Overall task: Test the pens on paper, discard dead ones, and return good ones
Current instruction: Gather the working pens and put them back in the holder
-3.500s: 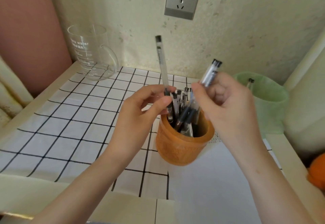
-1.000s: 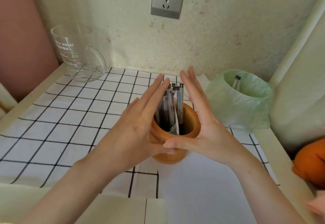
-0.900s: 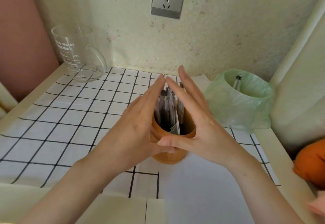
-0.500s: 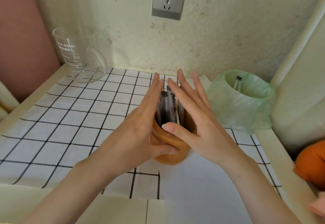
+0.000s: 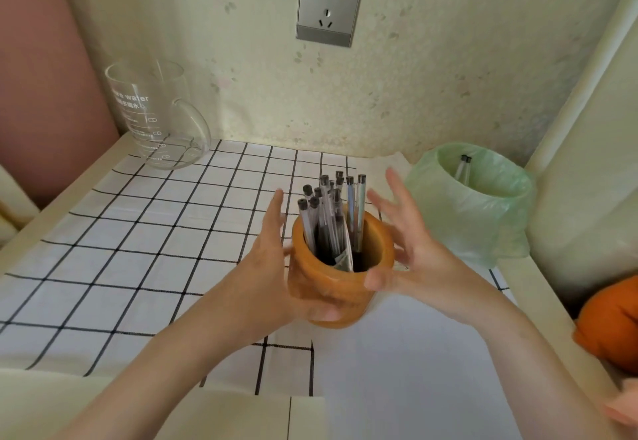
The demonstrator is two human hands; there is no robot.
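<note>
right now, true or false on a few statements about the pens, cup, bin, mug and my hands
1. The pens stand in the orange cup. True.
2. The right hand holds a pen. False: its fingers are spread and hold nothing.
3. The green bin has nothing in it. False: two pens show inside it.
4. The glass mug stands upright at the back left. True.
5. The cup sits between the left hand and the right hand. True.
</note>
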